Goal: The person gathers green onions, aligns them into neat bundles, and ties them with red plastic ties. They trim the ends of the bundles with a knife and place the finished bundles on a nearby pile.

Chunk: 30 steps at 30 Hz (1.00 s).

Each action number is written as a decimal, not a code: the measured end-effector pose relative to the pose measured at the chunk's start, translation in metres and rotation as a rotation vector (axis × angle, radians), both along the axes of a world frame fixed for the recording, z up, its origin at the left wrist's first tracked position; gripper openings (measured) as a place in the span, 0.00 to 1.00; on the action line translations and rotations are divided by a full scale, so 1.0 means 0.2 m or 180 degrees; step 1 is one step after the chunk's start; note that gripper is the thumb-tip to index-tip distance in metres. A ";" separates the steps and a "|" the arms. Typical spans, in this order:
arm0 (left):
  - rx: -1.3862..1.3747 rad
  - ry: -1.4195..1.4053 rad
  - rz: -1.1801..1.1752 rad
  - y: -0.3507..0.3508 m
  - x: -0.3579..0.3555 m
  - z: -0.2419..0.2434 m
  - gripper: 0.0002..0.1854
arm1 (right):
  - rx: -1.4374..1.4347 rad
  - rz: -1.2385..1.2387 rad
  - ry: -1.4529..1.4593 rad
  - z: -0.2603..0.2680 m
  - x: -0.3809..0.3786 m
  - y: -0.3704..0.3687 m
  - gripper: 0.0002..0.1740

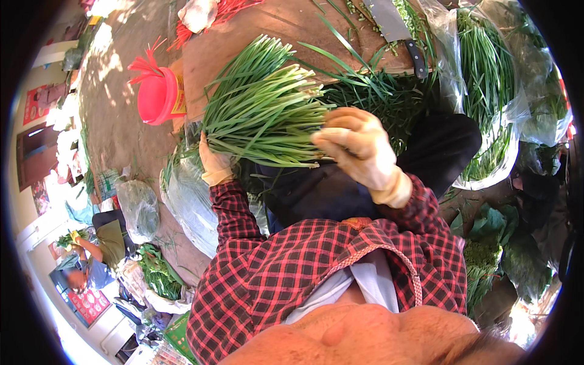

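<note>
My left hand (215, 160), in a pale work glove, grips a thick bunch of long green leaves, likely garlic chives (269, 123), from below and from the left. The bunch lies sideways above my lap, its pale stem ends to the right. At those ends is my right hand (362, 148), gloved too and blurred, with curled fingers; whether it pinches a stem is unclear. Another bunch of chives (248, 61) rests just behind, on the wooden board (283, 23). A cleaver (390, 23) lies at the board's far right among chopped bits.
Loose leaves (378, 91) hang over the board's near edge. A pink bucket (157, 98) with red ties stands at left. Bagged chives (488, 68) stand at right, and a plastic bag (194, 196) sits by my left arm. Another person (91, 255) sits far left, holding greens.
</note>
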<state>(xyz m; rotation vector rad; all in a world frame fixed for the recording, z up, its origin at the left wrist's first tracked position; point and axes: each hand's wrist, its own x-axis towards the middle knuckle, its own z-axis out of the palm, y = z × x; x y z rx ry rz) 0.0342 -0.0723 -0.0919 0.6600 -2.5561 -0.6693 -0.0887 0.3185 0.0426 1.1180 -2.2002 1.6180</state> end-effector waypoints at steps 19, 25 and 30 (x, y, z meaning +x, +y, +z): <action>0.0314 -0.0151 -0.0189 -0.04 0.12 0.01 0.29 | -0.0665 0.0573 -0.3244 -0.24 -0.10 0.28 0.11; 0.2575 0.0739 0.0590 -0.02 0.08 -0.05 0.26 | 0.2423 -0.1731 -0.1025 -0.19 -0.13 0.35 0.21; 0.2757 0.0737 0.0023 -0.09 0.11 -0.13 0.31 | 0.0853 0.0352 -0.2147 -0.24 -0.04 -0.04 0.21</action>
